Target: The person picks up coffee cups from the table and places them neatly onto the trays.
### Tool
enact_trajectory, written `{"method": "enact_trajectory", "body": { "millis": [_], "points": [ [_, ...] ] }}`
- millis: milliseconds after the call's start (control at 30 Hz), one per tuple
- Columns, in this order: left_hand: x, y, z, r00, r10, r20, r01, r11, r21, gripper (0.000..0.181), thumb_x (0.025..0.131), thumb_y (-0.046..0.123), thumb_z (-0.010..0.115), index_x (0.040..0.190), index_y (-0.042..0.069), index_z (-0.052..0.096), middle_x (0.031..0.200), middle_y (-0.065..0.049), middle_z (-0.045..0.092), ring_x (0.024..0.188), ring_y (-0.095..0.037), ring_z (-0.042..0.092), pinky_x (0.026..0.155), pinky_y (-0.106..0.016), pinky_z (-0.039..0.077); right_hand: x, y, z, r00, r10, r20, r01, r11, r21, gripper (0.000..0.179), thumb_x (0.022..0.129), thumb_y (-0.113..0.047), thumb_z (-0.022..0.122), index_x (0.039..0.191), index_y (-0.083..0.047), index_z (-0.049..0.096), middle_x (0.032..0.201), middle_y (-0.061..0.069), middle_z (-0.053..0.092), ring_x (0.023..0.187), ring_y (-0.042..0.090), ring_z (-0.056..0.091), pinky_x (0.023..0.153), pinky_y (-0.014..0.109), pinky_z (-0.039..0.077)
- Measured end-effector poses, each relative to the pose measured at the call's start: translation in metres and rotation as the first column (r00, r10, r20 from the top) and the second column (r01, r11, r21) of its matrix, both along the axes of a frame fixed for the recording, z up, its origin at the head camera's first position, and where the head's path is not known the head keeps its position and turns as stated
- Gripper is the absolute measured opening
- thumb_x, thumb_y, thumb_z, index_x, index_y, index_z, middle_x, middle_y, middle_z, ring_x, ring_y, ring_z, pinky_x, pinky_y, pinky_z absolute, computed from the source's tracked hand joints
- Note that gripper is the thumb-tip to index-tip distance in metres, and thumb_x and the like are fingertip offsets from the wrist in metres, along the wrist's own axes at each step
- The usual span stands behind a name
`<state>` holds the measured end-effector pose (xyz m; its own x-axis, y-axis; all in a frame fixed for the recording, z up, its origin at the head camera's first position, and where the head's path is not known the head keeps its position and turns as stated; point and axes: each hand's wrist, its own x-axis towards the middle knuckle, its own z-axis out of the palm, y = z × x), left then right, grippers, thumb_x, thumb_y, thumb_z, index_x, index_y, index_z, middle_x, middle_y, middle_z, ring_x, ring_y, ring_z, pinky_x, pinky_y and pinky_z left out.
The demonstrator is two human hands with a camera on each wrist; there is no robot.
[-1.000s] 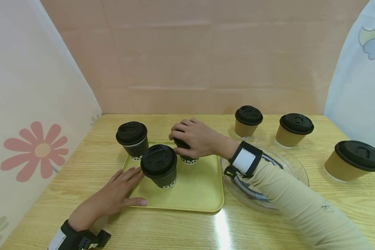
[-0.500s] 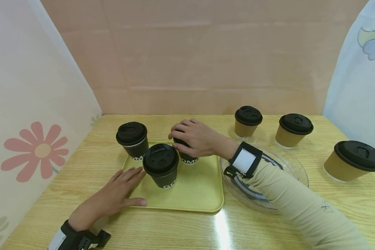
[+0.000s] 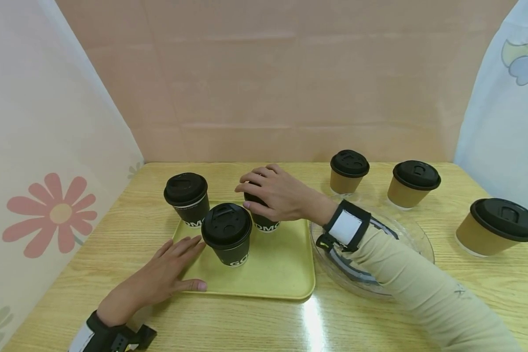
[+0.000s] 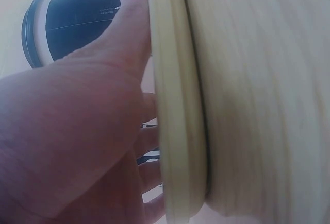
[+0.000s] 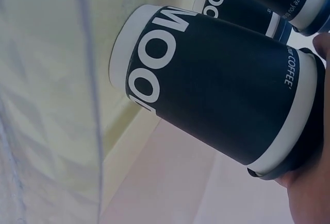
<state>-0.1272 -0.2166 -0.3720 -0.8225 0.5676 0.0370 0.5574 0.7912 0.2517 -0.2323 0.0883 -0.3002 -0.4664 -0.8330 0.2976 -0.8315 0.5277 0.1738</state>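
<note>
Fingers curled, the right hand grips the top of a black, white-lettered paper cup — upright on a rectangular yellow tray. The left hand lies at the tray's left edge — fingers straight, thumb spread.

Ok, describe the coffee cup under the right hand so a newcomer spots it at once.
On the wooden table, find the yellow tray. Toward its far side stands a lidded black paper coffee cup with white lettering, the rightmost of three such cups in the head view. Only this one has the person's right hand gripping it around the lid.
</note>
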Motion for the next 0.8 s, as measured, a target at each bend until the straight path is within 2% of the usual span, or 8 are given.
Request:
{"method": "enact_trajectory", "body": {
  "millis": [167,267,400,567,800],
  "points": [
    [0.0,0.0,0.0,1.0,-0.005,-0.006,0.005,1.0,0.004,0.09,0.08,0.068,0.06,0.144,0.005,0.046,0.15,-0.016,0.044,0.138,-0.042,0.04,0.111,-0.065,0.026,-0.001,0.004,0.003,0.999,-0.01,0.037,0.011,1.0,-0.029,0.045,0.103,-0.046,0.038,0.136,-0.02,0.055,0.142,0.005,0.053,0.129,0.028,0.05,0.108,0.049,0.038],
    [0.0,0.0,0.0,1.0,-0.009,-0.015,0.009,1.0,0.005,0.09,0.08,0.067,0.06,0.144,0.005,0.047,0.15,-0.016,0.044,0.137,-0.042,0.041,0.111,-0.065,0.027,-0.001,0.006,0.005,0.998,-0.009,0.056,0.011,0.999,-0.048,0.058,0.103,-0.056,0.026,0.139,-0.02,0.053,0.144,0.005,0.051,0.132,0.027,0.048,0.112,0.049,0.035],
    [-0.001,0.0,0.0,1.0,-0.007,-0.008,0.007,1.0,0.009,0.09,0.081,0.067,0.06,0.144,0.005,0.046,0.15,-0.016,0.043,0.138,-0.042,0.04,0.111,-0.066,0.026,-0.002,0.01,0.008,0.996,-0.006,0.087,0.013,0.997,-0.072,0.077,0.097,-0.066,0.009,0.139,-0.018,0.052,0.144,0.006,0.051,0.133,0.027,0.047,0.114,0.048,0.032],
    [-0.001,0.0,0.001,1.0,-0.009,-0.002,0.009,1.0,0.007,0.09,0.081,0.067,0.06,0.144,0.005,0.045,0.15,-0.017,0.043,0.138,-0.043,0.04,0.11,-0.067,0.026,-0.003,0.021,0.011,0.992,-0.025,0.12,0.037,0.995,-0.097,0.081,0.095,-0.069,0.008,0.139,-0.017,0.052,0.144,0.006,0.05,0.134,0.028,0.046,0.114,0.049,0.032],
    [0.0,-0.001,0.0,1.0,0.0,0.006,0.0,1.0,0.0,0.09,0.081,0.068,0.059,0.145,0.005,0.045,0.151,-0.016,0.042,0.138,-0.042,0.039,0.111,-0.066,0.026,-0.004,0.032,0.013,0.991,-0.046,0.122,0.059,0.993,-0.106,0.078,0.096,-0.068,0.012,0.141,-0.016,0.05,0.146,0.007,0.049,0.136,0.027,0.044,0.114,0.049,0.031]
  ]
}}
